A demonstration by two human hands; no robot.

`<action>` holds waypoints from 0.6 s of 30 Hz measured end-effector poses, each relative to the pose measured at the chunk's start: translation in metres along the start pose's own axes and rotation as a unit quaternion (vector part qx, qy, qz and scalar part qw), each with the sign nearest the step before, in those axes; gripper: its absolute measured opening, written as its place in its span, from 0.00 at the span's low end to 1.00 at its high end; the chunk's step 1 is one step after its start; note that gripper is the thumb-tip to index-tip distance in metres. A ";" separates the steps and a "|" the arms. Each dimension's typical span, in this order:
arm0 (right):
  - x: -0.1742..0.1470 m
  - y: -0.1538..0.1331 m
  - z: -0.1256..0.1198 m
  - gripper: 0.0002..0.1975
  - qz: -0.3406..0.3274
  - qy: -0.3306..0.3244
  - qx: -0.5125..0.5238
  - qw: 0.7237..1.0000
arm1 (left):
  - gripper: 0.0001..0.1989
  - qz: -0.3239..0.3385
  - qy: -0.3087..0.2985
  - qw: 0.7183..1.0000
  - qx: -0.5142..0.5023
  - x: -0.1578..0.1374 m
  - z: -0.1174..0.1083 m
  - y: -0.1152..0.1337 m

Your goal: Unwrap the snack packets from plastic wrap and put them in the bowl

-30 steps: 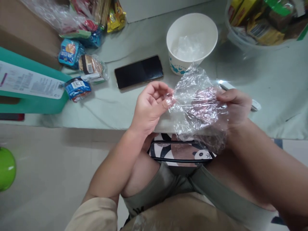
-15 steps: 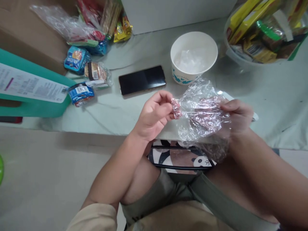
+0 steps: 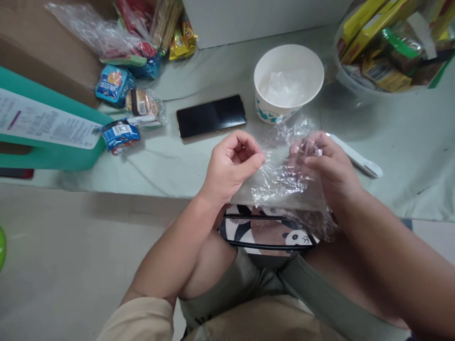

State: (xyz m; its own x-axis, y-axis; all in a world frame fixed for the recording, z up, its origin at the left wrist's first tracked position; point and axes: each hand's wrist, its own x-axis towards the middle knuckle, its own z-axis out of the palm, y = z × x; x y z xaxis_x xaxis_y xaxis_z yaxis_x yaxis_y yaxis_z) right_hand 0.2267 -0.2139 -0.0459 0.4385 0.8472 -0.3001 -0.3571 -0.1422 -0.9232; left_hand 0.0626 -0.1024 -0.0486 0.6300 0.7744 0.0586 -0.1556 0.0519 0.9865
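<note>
Crinkled clear plastic film point(image 3: 279, 182) spreads between my two hands above the table's front edge. My left hand point(image 3: 232, 166) pinches its left side between thumb and forefinger. On the other side my right hand point(image 3: 329, 166) is closed on the film, with part of the plastic lying over its fingers. Lower folds of the film hang past the table edge. A white paper bowl point(image 3: 268, 111) with a teal leaf print stands just beyond the film, crumpled whitish plastic point(image 3: 284, 89) inside it. By my right hand lies a white long-handled utensil point(image 3: 360, 158), partly hidden.
A black phone point(image 3: 211, 116) lies left of the bowl. Several wrapped snacks point(image 3: 121, 135) sit by a teal container point(image 3: 81, 151) at the left. A clear tub point(image 3: 377, 90) of packets stands at the back right. A panda-print item point(image 3: 263, 232) is below the table edge.
My right hand has moved left, closer to my left hand, with its fingers now under the film. The film has gone slacker and bunched, and more of the white utensil shows.
</note>
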 end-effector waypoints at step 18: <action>-0.014 -0.004 -0.008 0.09 -0.289 0.094 -0.443 0.844 | 0.09 0.421 0.083 0.818 0.383 0.003 0.028 -0.019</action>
State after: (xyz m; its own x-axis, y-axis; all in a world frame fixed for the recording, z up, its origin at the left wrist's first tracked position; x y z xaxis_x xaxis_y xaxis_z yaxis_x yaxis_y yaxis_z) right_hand 0.2287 -0.2290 -0.0396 0.4806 0.8221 0.3053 0.6805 -0.1300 -0.7211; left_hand 0.0884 -0.1183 -0.0626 0.4221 0.4112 0.8080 0.0811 -0.9048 0.4181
